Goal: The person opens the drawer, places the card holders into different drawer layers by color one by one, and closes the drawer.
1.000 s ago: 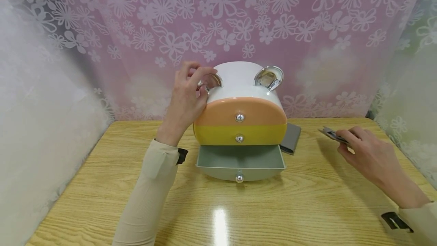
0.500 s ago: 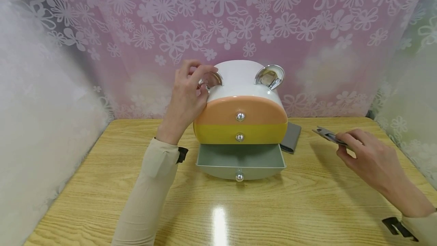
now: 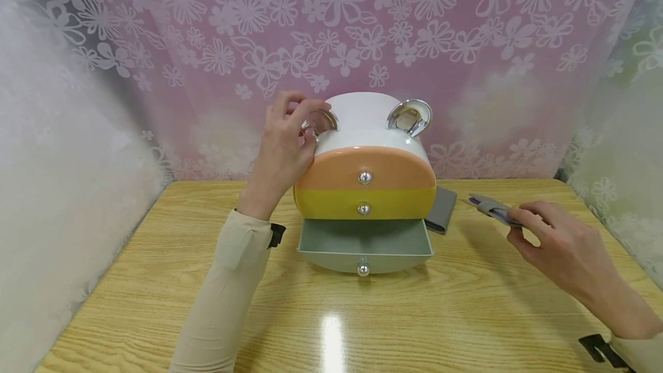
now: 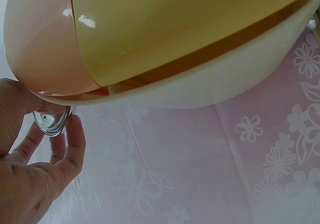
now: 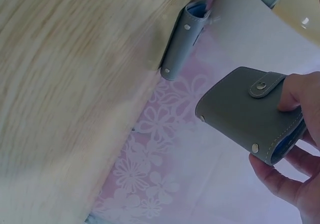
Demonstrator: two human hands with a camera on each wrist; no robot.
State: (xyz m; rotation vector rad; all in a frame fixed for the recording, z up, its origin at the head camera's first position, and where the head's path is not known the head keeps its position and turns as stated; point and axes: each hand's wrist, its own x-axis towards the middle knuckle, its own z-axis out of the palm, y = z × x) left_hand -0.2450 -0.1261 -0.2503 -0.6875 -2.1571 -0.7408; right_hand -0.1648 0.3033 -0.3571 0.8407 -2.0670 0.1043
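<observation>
A small drawer box with a white shell (image 3: pixel 362 117) stands on the table, its orange drawer (image 3: pixel 331 168) and yellow drawer (image 3: pixel 326 205) closed. Its green bottom drawer (image 3: pixel 331 262) is pulled out, and nothing shows inside. My left hand (image 3: pixel 282 145) grips the silver ear (image 4: pixel 52 121) at the box's upper left, the thumb and fingers around it. Over the table on the right, my right hand (image 3: pixel 564 246) pinches a grey card wallet (image 5: pixel 245 111) with a snap strap, thumb on one face and fingers on the other. A second grey wallet (image 3: pixel 441 210) lies beside the box, partly hidden behind it.
The wood-grain table (image 3: pixel 217 315) ends at a pink flowered curtain (image 3: pixel 331 27) close behind the box. Another silver ear (image 3: pixel 409 118) sticks up at the box's upper right. Pale flowered curtains hang at both sides.
My right hand has moved slightly left with the wallet, turning it so that more of its flat face and strap shows. The left hand stays on the ear.
</observation>
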